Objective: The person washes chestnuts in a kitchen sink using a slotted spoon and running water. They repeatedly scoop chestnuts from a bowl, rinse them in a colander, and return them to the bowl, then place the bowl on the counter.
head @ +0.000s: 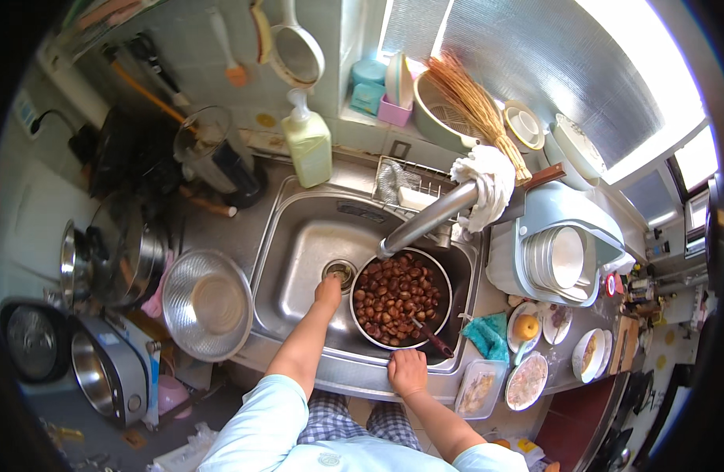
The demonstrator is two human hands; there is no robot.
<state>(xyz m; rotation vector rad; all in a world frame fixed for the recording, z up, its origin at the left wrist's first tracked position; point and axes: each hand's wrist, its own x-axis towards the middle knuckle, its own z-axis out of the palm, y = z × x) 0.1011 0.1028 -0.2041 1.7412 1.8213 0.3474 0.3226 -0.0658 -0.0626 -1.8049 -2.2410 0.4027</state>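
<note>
My left hand (329, 289) reaches into the stainless steel sink (303, 236), its fingertips at the drain strainer (340, 275); whether it grips anything there is hard to see. My right hand (408, 371) rests on the sink's front edge, fingers curled, just below a pan (448, 277) filled with brown chestnuts (397, 292). A knife or peeler with a dark red handle (437, 343) lies across the pan's rim. Above the pan hangs the metal faucet (432, 215), a white cloth (487, 177) wrapped around its upper part.
Left of the sink is a perforated metal colander (207, 305). Behind stand a soap pump bottle (309, 147) and a wire rack (385, 174). To the right are a dish box (509, 259) with bowls, a teal cloth (488, 334), a plastic food container (481, 386) and plates of food (526, 380).
</note>
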